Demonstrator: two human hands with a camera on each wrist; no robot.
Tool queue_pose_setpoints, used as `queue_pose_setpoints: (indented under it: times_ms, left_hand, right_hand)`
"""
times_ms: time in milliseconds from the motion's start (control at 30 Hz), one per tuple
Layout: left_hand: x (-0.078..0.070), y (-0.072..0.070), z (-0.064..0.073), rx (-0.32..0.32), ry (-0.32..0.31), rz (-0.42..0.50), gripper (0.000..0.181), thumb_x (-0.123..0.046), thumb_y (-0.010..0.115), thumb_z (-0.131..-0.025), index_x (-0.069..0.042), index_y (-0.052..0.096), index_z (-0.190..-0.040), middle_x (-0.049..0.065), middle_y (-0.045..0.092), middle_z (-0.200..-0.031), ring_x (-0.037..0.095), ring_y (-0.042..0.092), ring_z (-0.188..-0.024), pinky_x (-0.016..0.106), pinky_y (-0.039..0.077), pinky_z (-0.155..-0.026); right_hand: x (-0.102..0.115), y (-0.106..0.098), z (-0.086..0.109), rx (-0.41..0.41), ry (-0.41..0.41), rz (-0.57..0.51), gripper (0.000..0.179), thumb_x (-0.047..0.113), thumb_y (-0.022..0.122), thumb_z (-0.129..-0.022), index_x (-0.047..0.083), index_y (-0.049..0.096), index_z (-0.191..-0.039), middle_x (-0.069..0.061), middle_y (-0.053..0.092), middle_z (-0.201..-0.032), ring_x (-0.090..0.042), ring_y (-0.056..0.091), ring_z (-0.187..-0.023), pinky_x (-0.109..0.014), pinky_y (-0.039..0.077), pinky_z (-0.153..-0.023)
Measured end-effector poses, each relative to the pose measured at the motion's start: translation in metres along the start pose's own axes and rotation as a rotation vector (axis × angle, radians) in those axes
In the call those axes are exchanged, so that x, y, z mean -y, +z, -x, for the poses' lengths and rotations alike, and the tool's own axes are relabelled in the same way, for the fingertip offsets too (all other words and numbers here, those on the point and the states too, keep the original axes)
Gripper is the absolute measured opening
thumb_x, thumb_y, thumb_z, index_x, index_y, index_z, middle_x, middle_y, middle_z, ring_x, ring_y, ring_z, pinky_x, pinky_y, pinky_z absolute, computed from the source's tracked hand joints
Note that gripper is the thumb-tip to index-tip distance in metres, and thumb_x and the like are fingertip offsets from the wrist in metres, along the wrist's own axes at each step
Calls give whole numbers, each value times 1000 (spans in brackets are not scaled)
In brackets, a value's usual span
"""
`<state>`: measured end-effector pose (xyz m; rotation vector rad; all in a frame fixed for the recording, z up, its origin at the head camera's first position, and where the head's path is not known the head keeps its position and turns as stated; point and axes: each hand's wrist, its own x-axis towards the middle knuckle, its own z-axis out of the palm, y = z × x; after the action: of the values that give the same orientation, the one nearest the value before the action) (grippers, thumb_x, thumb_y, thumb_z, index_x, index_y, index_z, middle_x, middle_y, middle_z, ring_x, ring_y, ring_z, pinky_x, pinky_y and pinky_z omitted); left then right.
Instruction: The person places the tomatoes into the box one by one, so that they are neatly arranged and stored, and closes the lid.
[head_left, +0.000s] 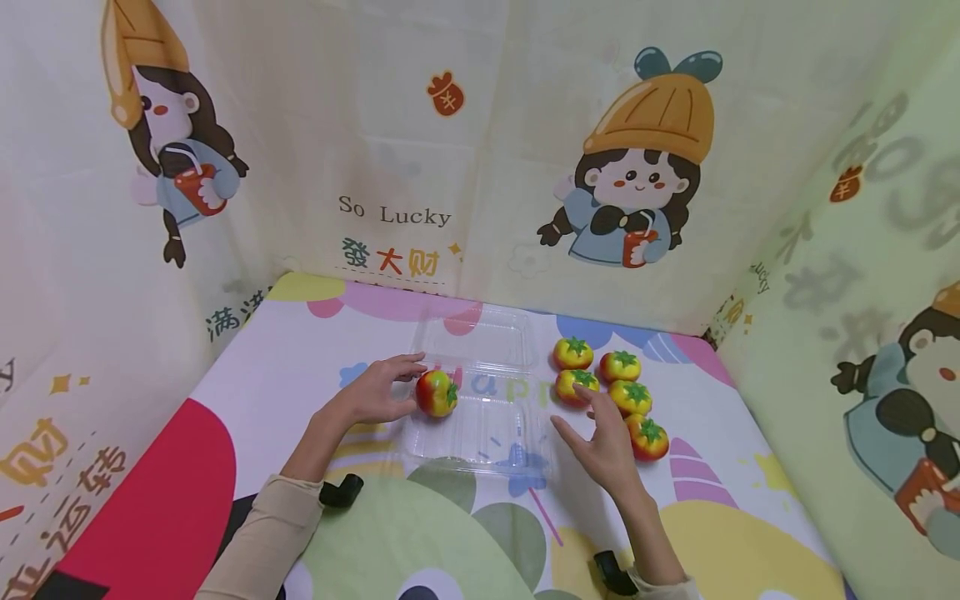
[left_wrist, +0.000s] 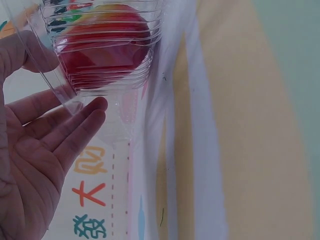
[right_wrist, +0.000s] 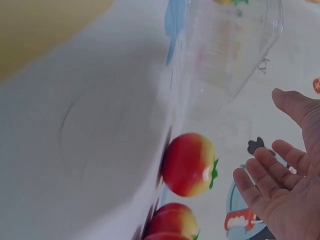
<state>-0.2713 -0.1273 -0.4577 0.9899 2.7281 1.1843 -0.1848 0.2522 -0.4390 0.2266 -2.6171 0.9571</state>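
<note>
A clear plastic clamshell box [head_left: 480, 446] lies with its lid [head_left: 480, 337] folded back. Inside the left end of its base sits one red-and-yellow toy tomato [head_left: 437, 393] with a green leafy top. My left hand [head_left: 378, 390] is at the box's left edge, thumb and fingers spread around the rim beside that tomato. The left wrist view shows the tomato [left_wrist: 107, 42] through the ribbed plastic. To the right of the box, my right hand [head_left: 603, 442] holds nothing, its thumb and fingers apart. Its fingertips overlap the nearest loose tomato [head_left: 572, 387] in the head view; contact is unclear.
Several more toy tomatoes [head_left: 632, 398] stand in a cluster right of the box. A cartoon-printed cloth [head_left: 375, 533] covers the table. Printed curtains [head_left: 495, 183] hang close behind and at both sides.
</note>
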Motion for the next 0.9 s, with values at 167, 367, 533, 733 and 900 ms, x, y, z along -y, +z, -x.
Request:
queue_pose_setpoints:
  times_ms: [167, 367, 533, 733, 900]
  left_hand:
    - [0, 0, -1, 0, 9, -2, 52, -12, 67, -84, 6, 64, -133, 26, 50, -151, 38, 66, -117, 54, 52, -102]
    - [-1, -1, 0, 4, 8, -11, 52, -11, 67, -84, 6, 63, -133, 26, 50, -151, 38, 66, -117, 54, 52, -102]
    - [0, -1, 0, 9, -8, -13, 52, -12, 68, -84, 6, 64, -133, 25, 50, -151, 36, 65, -118, 55, 50, -104]
    - [0, -1, 1, 2, -5, -20, 51, -12, 69, -84, 4, 65, -132, 23, 50, -152, 34, 65, -117, 55, 51, -103]
    - [0, -1, 1, 0, 5, -28, 50, -12, 69, -84, 3, 67, -131, 22, 51, -151, 33, 66, -116, 56, 51, -102]
  right_hand:
    - [-10, -7, 1, -36, -36, 16, 62, 15, 85, -82, -6, 58, -134, -22, 61, -131, -39, 58, -116, -57, 55, -93]
    - [-23, -13, 4, -74, -47, 19, 63, 9, 85, -80, -8, 57, -134, -25, 62, -129, -41, 61, -111, -58, 54, -94]
    - [-28, -18, 6, -67, -18, 20, 63, 11, 85, -82, -7, 56, -134, -24, 62, -128, -42, 62, -115, -58, 51, -97]
    - [-35, -27, 9, -78, 30, 70, 61, 14, 84, -83, -6, 57, -134, -25, 61, -127, -39, 55, -110, -55, 49, -95]
    - [-46, -35, 12, -119, 32, 94, 58, 11, 85, -81, -7, 60, -131, -29, 60, -122, -42, 54, -110, -58, 48, -93]
